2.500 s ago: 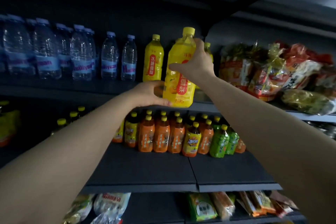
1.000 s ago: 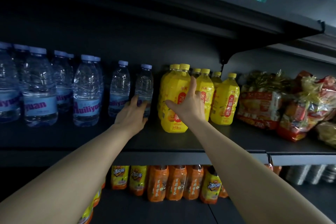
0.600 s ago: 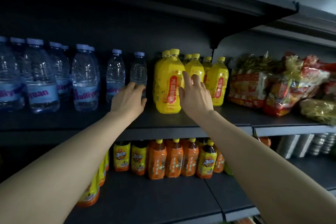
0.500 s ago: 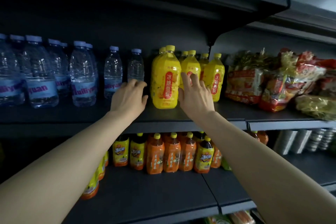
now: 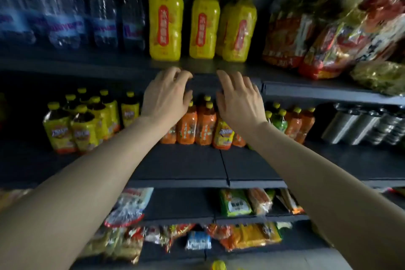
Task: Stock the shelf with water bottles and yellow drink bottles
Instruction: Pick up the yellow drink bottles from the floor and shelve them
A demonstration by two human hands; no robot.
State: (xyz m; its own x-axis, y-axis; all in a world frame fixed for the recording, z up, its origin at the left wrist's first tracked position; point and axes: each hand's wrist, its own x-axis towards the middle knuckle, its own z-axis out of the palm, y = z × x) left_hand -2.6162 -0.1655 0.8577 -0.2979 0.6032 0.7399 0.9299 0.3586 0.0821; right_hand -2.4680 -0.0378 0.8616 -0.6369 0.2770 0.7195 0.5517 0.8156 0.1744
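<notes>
Several yellow drink bottles point(image 5: 166, 17) with red labels stand upright in the middle of the dark shelf point(image 5: 306, 91). To their left stands a row of clear water bottles point(image 5: 103, 15), blurred. My left hand point(image 5: 165, 94) and my right hand point(image 5: 240, 98) hang side by side in front of the shelf's front edge, below the yellow bottles. Both have loosely spread fingers and hold nothing. Neither touches a bottle.
Bagged snacks point(image 5: 328, 35) fill the shelf to the right of the yellow bottles. The shelf below carries small orange and yellow drink bottles point(image 5: 197, 125) and metal cans point(image 5: 359, 125). Lower shelves hold packets point(image 5: 235, 203). A yellow cap point(image 5: 218, 265) shows at the bottom edge.
Both hands have let go of the yellow bottle and drawn back from the shelf, down to its front edge. The view has tilted downward.
</notes>
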